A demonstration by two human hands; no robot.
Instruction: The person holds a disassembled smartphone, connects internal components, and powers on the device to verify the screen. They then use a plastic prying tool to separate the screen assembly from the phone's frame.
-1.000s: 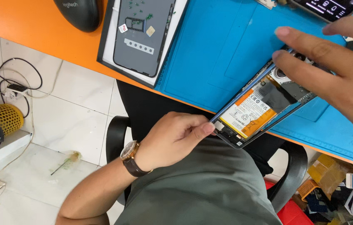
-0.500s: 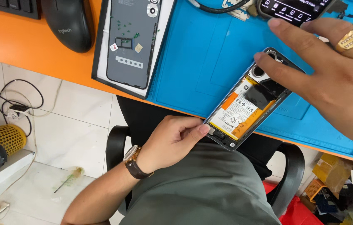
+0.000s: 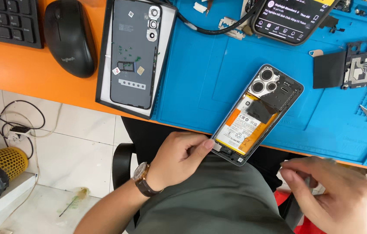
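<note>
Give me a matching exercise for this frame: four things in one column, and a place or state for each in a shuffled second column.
1. opened phone
2. mouse
3. back cover
4. wristwatch

A. on the orange desk beside the keyboard
B. on the left hand's wrist
C. in a shallow black-rimmed tray
D. overhanging the blue mat's near edge

Pairs: 1-D, 2-A, 3-C, 4-B

Opened phone [image 3: 257, 115] on mat [image 3: 322, 117] overhanging desk edge, back cover [image 3: 133, 54] in tray [image 3: 103, 65] to its left, mouse [image 3: 69, 37] further left
</note>
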